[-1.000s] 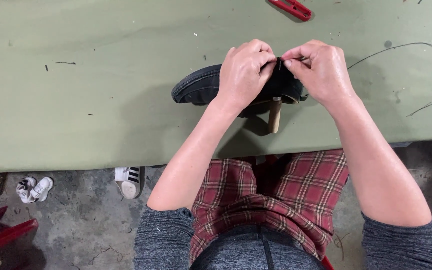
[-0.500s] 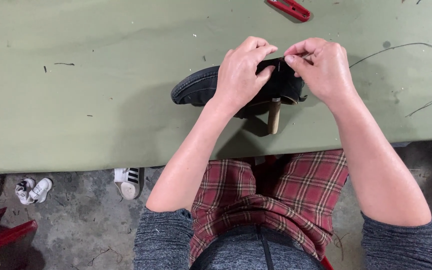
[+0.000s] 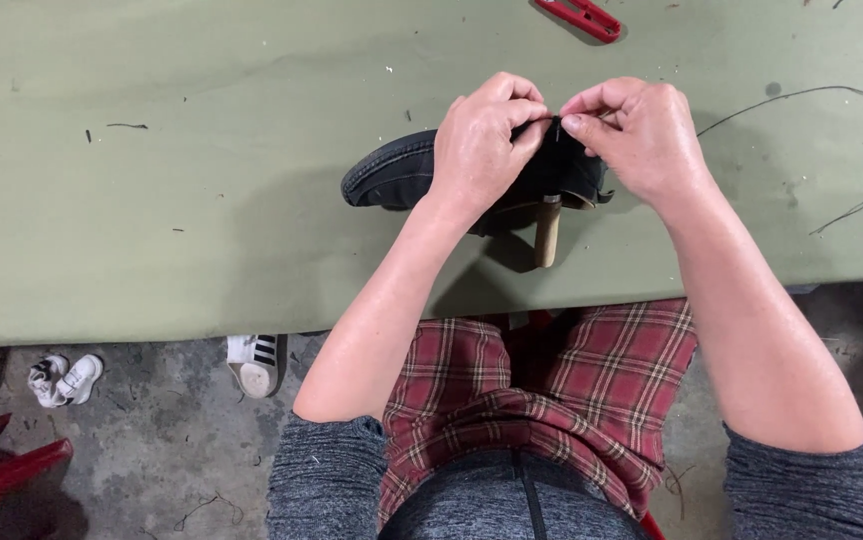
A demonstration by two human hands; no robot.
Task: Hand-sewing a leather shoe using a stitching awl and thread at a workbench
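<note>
A black shoe point(image 3: 392, 172) lies on its side on the green table point(image 3: 152, 200), toe pointing left. My left hand point(image 3: 482, 145) grips the shoe's upper middle, thumb and forefinger pinched at its top edge. My right hand point(image 3: 637, 135) pinches the same edge from the right, fingertips almost meeting the left hand's. A thin needle or thread seems to be held between them, too small to tell. A wooden handle point(image 3: 548, 230) sticks out below the shoe toward the table's front edge.
A long dark thread point(image 3: 857, 150) curls over the table at the right. A red tool point(image 3: 580, 17) lies at the table's far edge. Below the table are my plaid lap point(image 3: 542, 390), a white striped shoe point(image 3: 257, 362), small white shoes point(image 3: 64, 380) and red plastic point(image 3: 2, 465).
Both hands stay on the shoe. The fingertips have drawn slightly closer together at its top edge; the shoe has barely moved.
</note>
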